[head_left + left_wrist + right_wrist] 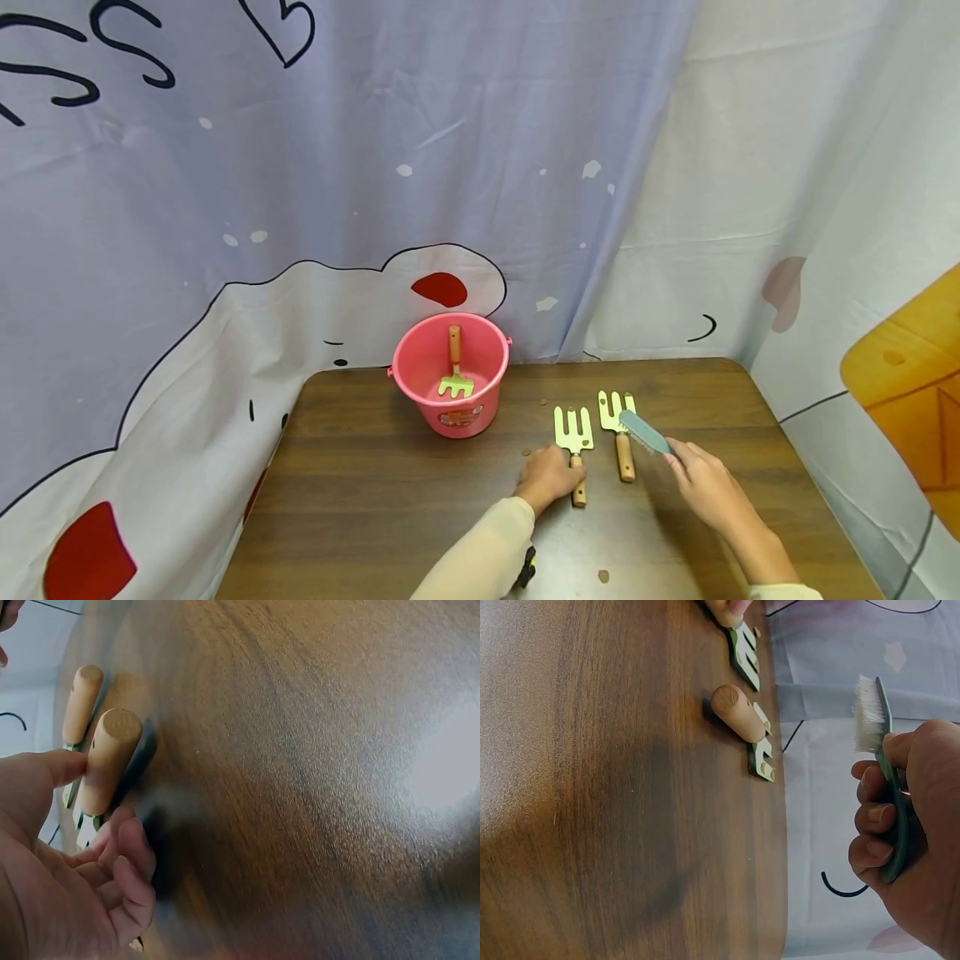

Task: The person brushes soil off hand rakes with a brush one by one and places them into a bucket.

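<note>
On the table (352, 500), the bucket (483, 402) stands beyond and left of your left hand (551, 477), which pinches the left fork (575, 442) by its handle, tines pointing away from you. The right fork (624, 454) lies nearly parallel, just right of it and between your hands; your right hand (708, 487) grips the brush (645, 432), its head slanting leftward toward that fork.

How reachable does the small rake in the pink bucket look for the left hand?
Probably yes: the pink bucket is open on top, the small rake inside is handle up, and nothing visible blocks it. The left hand touches a fork, though, so may need to let go.
</note>
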The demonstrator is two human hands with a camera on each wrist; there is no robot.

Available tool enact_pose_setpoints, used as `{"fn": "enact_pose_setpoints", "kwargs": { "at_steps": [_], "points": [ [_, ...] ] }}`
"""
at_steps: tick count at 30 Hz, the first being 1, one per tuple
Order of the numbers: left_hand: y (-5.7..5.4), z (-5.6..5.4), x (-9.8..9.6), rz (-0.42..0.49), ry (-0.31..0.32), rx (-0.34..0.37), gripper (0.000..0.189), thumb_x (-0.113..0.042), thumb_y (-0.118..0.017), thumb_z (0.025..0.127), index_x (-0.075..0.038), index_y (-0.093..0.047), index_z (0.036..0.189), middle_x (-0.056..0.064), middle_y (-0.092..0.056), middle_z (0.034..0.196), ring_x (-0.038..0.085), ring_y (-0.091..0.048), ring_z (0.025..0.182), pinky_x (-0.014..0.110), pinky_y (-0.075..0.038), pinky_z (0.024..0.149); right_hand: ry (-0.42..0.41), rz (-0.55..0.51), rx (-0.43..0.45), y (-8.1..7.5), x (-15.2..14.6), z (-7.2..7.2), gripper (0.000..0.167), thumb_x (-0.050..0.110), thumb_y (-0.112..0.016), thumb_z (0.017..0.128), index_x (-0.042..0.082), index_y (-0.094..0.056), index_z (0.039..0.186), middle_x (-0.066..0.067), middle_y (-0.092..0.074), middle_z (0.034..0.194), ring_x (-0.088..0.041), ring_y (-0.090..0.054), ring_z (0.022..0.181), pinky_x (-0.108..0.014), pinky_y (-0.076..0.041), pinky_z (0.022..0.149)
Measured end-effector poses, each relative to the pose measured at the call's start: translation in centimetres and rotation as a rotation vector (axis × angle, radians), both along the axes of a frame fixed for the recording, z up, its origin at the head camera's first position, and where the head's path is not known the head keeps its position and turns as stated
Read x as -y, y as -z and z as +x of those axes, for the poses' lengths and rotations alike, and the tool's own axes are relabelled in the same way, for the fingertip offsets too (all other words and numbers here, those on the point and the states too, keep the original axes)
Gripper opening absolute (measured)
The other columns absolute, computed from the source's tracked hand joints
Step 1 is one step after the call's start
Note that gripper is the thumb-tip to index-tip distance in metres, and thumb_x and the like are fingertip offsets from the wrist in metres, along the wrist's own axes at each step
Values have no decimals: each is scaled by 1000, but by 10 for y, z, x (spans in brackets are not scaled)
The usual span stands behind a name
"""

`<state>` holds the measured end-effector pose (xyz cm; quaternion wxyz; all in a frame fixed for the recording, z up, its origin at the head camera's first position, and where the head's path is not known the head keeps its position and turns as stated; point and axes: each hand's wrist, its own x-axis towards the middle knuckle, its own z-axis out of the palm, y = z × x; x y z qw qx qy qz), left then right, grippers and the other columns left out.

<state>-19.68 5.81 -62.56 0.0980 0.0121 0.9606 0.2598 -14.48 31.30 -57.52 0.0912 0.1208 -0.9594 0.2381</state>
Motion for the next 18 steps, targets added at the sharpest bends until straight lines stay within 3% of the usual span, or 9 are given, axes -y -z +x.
{"fn": "enact_pose_setpoints", "kwargs": {
  "at_steps": [3, 10, 14, 18],
  "points": [
    [0, -1, -3, -2, 11, 13, 41, -43, -76, 84, -19, -52, 61, 4, -57, 69, 19, -52, 62, 36, -43, 52, -4, 0, 0, 1, -1, 0, 35, 8, -60, 103, -10, -59, 132, -15, -70, 103, -30, -69, 89, -51, -62, 75],
    [4, -6, -9, 46, -22, 32, 35, -34, -75, 82, -19, -50, 62, 1, -51, 66, 17, -47, 61, 34, -39, 52, -10, 1, -3, 0, -1, -1, 34, 6, -61, 102, -12, -59, 131, -15, -70, 102, -27, -68, 87, -50, -62, 74],
    [5, -8, -10, 150, -66, 37, 37, -27, -79, 80, -18, -50, 59, -1, -50, 58, 12, -46, 45, 25, -41, 42, -8, 3, -4, 0, -2, -1, 34, 7, -61, 102, -11, -59, 132, -13, -69, 101, -24, -65, 84, -48, -61, 72],
    [2, -8, -8, 294, -98, 39, 39, -18, -80, 79, -17, -49, 55, -2, -50, 47, 7, -40, 29, 21, -40, 29, -5, -5, 5, 1, -2, -1, 35, 8, -60, 103, -11, -59, 132, -16, -70, 104, -29, -69, 89, -51, -62, 76]
  ]
}}
